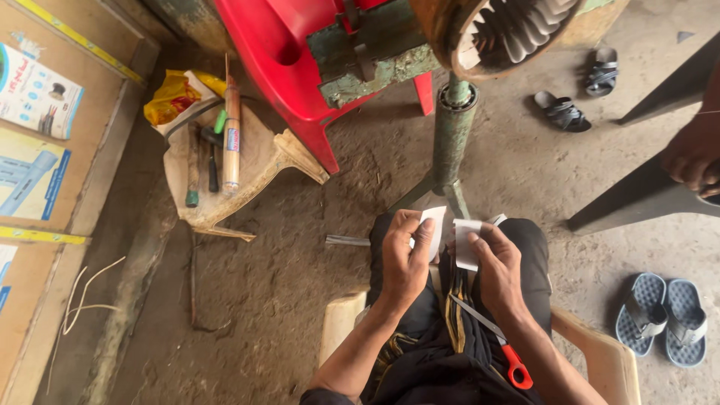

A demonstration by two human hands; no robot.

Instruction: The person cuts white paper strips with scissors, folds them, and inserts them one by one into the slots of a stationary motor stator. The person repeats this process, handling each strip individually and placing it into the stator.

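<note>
Paper strips sit pinched over my lap, one in my left hand, one in my right hand, red-handled scissors resting on my thigh; I judge aligning them needs steady fingers.

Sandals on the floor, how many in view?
4. Two dark sandals apart at the top right: one, one. A blue-grey pair side by side at the lower right, beside the person's right arm: and. More may lie outside the view.
</note>
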